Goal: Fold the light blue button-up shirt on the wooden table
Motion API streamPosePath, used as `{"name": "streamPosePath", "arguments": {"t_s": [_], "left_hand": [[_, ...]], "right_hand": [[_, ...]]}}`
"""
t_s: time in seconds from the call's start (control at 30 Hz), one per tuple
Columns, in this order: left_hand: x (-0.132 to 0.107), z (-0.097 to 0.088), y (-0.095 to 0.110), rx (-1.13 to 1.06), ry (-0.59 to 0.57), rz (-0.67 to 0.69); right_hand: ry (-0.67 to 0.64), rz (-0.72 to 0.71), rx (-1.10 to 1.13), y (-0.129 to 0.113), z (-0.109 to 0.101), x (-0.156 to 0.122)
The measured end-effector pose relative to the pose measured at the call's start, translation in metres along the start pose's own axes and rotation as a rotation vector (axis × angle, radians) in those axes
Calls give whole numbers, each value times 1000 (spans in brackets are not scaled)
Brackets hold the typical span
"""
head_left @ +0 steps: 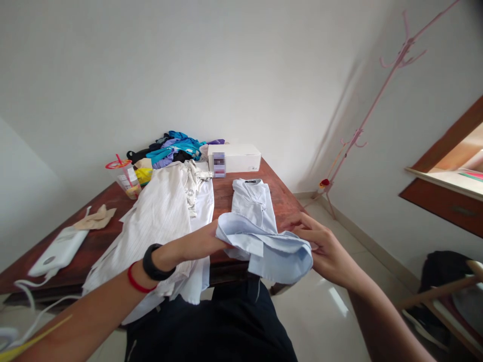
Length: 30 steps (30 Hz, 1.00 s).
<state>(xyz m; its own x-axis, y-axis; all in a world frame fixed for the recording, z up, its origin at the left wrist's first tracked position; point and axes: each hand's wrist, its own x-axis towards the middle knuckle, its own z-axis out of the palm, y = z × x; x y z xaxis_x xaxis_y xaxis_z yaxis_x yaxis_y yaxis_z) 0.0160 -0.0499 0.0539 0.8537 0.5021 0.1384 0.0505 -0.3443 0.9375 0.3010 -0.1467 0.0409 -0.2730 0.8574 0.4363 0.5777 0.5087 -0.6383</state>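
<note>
A light blue collared shirt [256, 198] lies with its collar end on the wooden table, its sides folded in to a narrow strip. Its near end is lifted past the table's front edge and bunched in loose folds. My right hand [319, 241] pinches this raised cloth at the right, fingers closed on it. From the left, my left hand [211, 240] reaches into the folds; cloth covers its fingers, so their grip cannot be seen. Just left of the shirt, white striped clothes [162, 211] drape over the front edge.
Behind lie a white box [241, 157] and a heap of coloured clothes [177, 148]. A plastic cup with a straw [130, 181] and a white power bank [58, 251] with a cable occupy the left of the table [222, 193]. A pink coat stand [372, 108] leans into view right.
</note>
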Motion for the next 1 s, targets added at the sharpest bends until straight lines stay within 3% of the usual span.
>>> {"name": "streamPosePath", "arguments": {"t_s": [0.17, 0.27, 0.37, 0.57, 0.8, 1.0], "left_hand": [[-11, -4, -7, -29, -90, -121], [-15, -4, -11, -76, -132, -204], [-11, 0, -19, -143, -96, -290], [12, 12, -44, -395, 88, -401], [30, -6, -74, -467, 287, -447], [19, 2, -75, -510, 258, -452]], "right_hand": [[-121, 191, 485, 9, 10, -6], [-80, 364, 708, 21, 21, -13], [-5, 505, 852, 29, 33, -16], [141, 630, 1030, 25, 53, -9], [361, 698, 1018, 44, 57, -4], [425, 736, 1001, 78, 77, 5]]}}
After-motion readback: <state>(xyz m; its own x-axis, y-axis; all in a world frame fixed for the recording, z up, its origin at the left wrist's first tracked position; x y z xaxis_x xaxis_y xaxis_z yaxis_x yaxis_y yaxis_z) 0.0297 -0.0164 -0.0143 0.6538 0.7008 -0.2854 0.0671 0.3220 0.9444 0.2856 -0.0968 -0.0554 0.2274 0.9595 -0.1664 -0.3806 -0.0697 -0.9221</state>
